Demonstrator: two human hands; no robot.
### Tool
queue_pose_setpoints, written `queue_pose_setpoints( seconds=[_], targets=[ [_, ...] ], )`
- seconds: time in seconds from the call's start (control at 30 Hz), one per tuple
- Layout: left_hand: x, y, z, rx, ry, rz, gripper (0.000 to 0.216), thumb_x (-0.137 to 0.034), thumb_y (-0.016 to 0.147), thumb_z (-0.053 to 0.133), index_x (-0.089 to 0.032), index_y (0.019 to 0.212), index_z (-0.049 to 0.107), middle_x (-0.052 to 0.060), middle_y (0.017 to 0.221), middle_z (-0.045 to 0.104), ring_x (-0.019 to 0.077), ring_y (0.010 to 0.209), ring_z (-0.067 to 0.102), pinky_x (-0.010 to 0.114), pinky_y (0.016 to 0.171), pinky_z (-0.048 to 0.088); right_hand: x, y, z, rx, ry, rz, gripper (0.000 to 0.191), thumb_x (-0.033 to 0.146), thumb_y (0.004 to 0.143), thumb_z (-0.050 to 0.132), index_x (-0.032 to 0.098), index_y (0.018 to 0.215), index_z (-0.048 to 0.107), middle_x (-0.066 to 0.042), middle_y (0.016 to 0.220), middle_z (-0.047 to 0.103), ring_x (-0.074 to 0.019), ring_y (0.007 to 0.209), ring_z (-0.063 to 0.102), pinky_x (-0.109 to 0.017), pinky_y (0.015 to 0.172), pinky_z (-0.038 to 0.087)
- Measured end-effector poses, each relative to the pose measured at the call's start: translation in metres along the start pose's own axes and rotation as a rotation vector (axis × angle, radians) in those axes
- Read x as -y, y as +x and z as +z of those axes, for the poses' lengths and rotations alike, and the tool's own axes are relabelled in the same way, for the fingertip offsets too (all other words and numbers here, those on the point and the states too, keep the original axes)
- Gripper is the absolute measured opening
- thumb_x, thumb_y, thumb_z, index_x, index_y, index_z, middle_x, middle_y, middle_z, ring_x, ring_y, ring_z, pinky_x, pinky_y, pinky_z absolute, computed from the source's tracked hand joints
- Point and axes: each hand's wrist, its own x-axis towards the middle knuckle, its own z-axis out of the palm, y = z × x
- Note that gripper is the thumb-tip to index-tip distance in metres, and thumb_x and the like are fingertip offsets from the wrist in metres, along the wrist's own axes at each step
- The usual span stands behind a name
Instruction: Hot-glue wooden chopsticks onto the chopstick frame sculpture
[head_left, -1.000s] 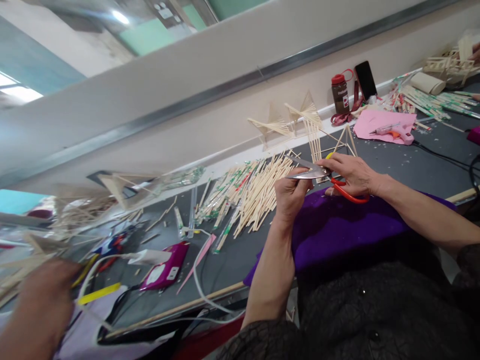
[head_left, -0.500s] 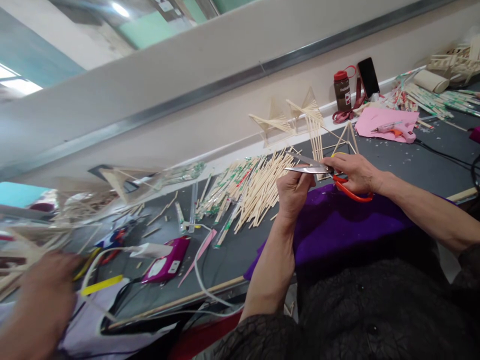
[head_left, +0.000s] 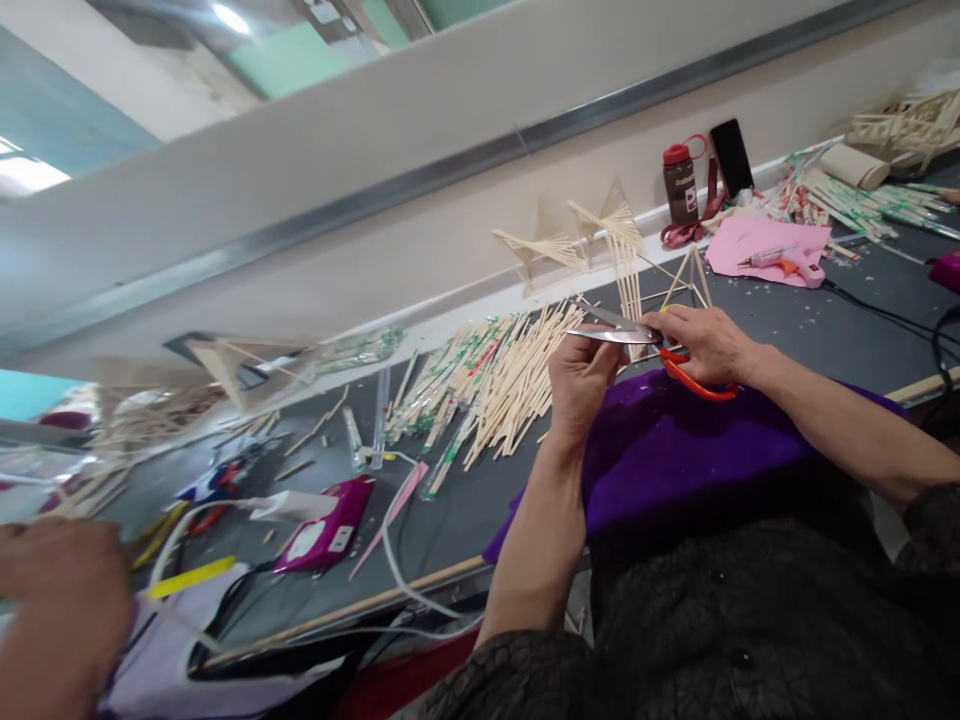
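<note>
My right hand (head_left: 709, 342) is closed round the handles of a pair of scissors (head_left: 604, 334), whose red loop hangs below the fingers. The blades are apart and point left, over the top of my left hand (head_left: 576, 385). That hand has its fingers curled; whatever it pinches is hidden behind the blades and fingers. Under both hands lies a purple cloth (head_left: 675, 430) along the table edge. Just left of my left hand spreads a pile of bare wooden sticks (head_left: 517, 390). Behind the scissors stands a frame of glued sticks (head_left: 628, 290).
A hot glue gun (head_left: 802, 266) rests on pink paper (head_left: 731, 245) at right, near a bottle (head_left: 681, 190) and a phone (head_left: 731, 160). Left are wrapped chopsticks (head_left: 442, 385), a magenta power box (head_left: 330, 530) with white cables, and another person's blurred hand (head_left: 67, 590).
The view has shifted slightly, moving things a little left. The other person's hand has moved left. My hands and the scissors keep nearly the same pose, blades still apart.
</note>
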Motion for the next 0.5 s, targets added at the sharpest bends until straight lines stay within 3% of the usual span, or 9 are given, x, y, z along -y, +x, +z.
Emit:
queue_pose_setpoints(
  seconds=[0.23, 0.5],
  targets=[
    [0.0060, -0.0009, -0.0061, -0.005, 0.038, 0.045, 0.036, -0.055, 0.075, 0.077, -0.020, 0.080, 0.069, -0.004, 0.051, 0.058, 0.0054, 0.037, 0.036, 0.021, 0.038, 0.026, -0.0014, 0.0003, 0.0042, -0.002, 0.075, 0.008, 0.062, 0.046, 0.082, 0.068, 0.020, 0.136, 0.052, -0.010, 0.111, 0.066, -0.0235, 0.091, 0.059, -0.031, 0.073, 0.040],
    [0.0076, -0.0027, -0.0090, 0.060, 0.127, 0.058, 0.038, -0.055, 0.081, 0.071, -0.019, 0.073, 0.068, -0.003, 0.051, 0.054, 0.0068, 0.041, 0.038, 0.022, 0.042, 0.028, -0.0039, 0.0001, 0.0068, 0.021, 0.144, -0.004, 0.064, 0.049, 0.082, 0.068, 0.021, 0.137, 0.051, -0.012, 0.118, 0.064, -0.0259, 0.099, 0.061, -0.037, 0.082, 0.047]
  ],
)
